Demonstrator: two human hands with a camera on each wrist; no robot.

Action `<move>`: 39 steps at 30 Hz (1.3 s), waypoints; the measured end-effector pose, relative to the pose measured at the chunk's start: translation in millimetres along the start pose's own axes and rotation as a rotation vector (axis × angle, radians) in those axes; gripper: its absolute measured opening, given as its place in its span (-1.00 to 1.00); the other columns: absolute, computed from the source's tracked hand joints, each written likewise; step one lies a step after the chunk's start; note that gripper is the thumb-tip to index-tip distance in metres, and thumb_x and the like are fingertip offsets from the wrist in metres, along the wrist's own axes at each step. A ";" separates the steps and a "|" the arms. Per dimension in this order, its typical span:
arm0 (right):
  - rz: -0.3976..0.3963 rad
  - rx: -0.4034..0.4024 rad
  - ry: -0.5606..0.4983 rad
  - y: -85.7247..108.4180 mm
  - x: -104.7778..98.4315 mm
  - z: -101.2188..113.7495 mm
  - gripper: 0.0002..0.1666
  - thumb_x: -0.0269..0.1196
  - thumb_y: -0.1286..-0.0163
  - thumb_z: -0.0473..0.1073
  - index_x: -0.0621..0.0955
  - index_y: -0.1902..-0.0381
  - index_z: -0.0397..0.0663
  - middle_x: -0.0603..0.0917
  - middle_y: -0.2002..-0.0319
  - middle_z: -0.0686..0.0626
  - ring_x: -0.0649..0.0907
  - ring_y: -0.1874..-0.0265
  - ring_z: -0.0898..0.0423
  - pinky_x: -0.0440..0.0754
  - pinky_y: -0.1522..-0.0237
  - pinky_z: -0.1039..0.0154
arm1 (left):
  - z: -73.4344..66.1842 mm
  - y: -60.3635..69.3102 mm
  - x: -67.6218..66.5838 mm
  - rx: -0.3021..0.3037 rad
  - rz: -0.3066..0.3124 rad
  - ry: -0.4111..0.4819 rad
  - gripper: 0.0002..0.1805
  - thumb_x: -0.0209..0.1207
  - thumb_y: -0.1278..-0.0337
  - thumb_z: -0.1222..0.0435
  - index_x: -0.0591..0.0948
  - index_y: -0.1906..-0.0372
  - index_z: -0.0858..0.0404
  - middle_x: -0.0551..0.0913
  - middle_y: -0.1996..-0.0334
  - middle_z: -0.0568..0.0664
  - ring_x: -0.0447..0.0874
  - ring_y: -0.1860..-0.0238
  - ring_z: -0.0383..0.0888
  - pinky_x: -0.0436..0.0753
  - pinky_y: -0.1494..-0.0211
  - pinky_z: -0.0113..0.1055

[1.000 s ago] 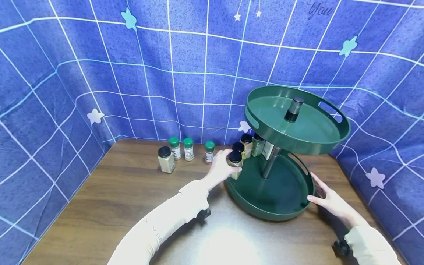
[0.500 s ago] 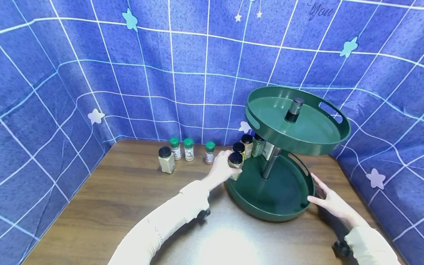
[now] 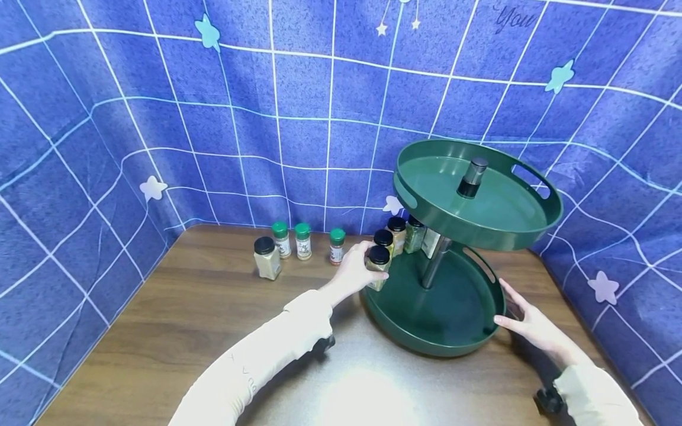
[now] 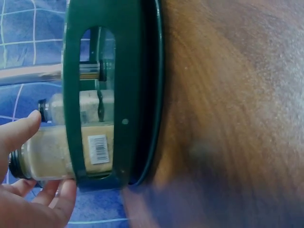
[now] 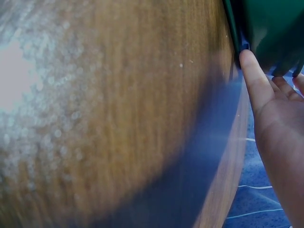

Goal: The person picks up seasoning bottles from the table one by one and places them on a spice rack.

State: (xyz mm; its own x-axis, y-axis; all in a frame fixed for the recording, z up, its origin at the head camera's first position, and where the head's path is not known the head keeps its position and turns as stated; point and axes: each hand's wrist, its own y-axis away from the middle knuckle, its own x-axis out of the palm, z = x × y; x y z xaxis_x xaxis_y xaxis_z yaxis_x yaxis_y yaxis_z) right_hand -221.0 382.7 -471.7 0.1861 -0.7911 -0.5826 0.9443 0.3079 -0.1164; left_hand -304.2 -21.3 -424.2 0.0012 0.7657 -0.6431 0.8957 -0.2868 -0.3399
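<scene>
A two-tier green tray stand [image 3: 434, 340] stands on the wooden table. At the left side of its lower tier, my left hand [image 3: 354, 267] holds a spice jar [image 3: 378, 269] with a black lid and pale tan contents. In the left wrist view that jar [image 4: 50, 152] shows partly through the tray's handle cutout, thumb on one side and fingers on the other. More black-lidded jars [image 3: 396, 234] stand behind it on the same tier. On the right, my right hand [image 3: 538, 328] touches the lower tray's outer wall with spread, fairly straight fingers.
Left of the stand, several green-capped bottles [image 3: 303, 241] and a black-lidded jar [image 3: 267, 258] stand on the table [image 3: 186, 319]. The upper tray [image 3: 511, 201] overhangs the lower tier, around a central post [image 3: 437, 263]. A blue cloth [image 3: 298, 136] hangs behind.
</scene>
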 end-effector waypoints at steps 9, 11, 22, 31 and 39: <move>-0.007 -0.017 0.021 1.5 0.3 4.3 -0.05 0.20 -0.32 -0.29 -0.08 -0.48 -0.16 0.13 -0.33 -0.53 0.33 -0.25 0.25 0.25 -0.02 0.73 | -5.9 1.9 -16.3 0.012 0.119 0.023 -0.22 0.44 0.20 0.12 0.42 -0.20 0.31 0.53 -0.11 0.17 0.54 -0.09 0.04 0.51 -0.15 -0.15; -0.011 -0.009 0.021 1.7 0.8 4.1 -0.06 0.21 -0.32 -0.28 -0.07 -0.49 -0.14 0.13 -0.33 -0.52 0.30 -0.19 0.45 0.26 -0.01 0.72 | -8.4 2.5 -21.5 0.018 0.133 0.031 -0.22 0.44 0.20 0.12 0.43 -0.20 0.33 0.53 -0.13 0.18 0.51 -0.13 0.05 0.48 -0.19 -0.13; -0.013 -0.042 -0.020 1.3 1.8 5.0 -0.05 0.20 -0.31 -0.32 -0.08 -0.48 -0.19 0.15 -0.30 -0.56 0.24 -0.06 0.69 0.24 0.00 0.75 | -16.2 6.4 -45.1 -0.005 0.121 0.006 -0.23 0.34 0.06 -0.01 0.41 -0.27 0.24 0.48 -0.22 0.05 0.38 -0.26 -0.01 0.38 -0.29 -0.11; -0.017 -0.019 0.010 1.1 1.2 4.2 -0.06 0.20 -0.32 -0.27 -0.07 -0.48 -0.18 0.15 -0.32 -0.54 0.24 -0.07 0.67 0.25 -0.02 0.73 | -20.1 14.7 -60.2 0.021 0.102 -0.002 -0.23 0.34 0.06 0.00 0.39 -0.29 0.19 0.46 -0.25 0.01 0.37 -0.27 -0.01 0.37 -0.30 -0.11; -0.017 -0.044 -0.007 1.0 2.3 6.4 -0.06 0.20 -0.31 -0.31 -0.07 -0.47 -0.22 0.15 -0.30 -0.55 0.24 -0.06 0.68 0.26 -0.01 0.73 | -19.6 20.3 -79.4 0.060 0.079 -0.042 -0.25 0.35 0.06 0.03 0.40 -0.28 0.21 0.47 -0.22 0.07 0.44 -0.19 0.00 0.44 -0.23 -0.11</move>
State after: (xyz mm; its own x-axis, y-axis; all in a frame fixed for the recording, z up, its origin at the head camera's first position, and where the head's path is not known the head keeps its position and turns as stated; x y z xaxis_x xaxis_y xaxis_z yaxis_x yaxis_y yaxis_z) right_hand -217.8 377.9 -468.0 0.1725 -0.8000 -0.5746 0.9344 0.3175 -0.1616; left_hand -277.4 -76.7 -366.6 0.0508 0.7149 -0.6974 0.8653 -0.3801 -0.3267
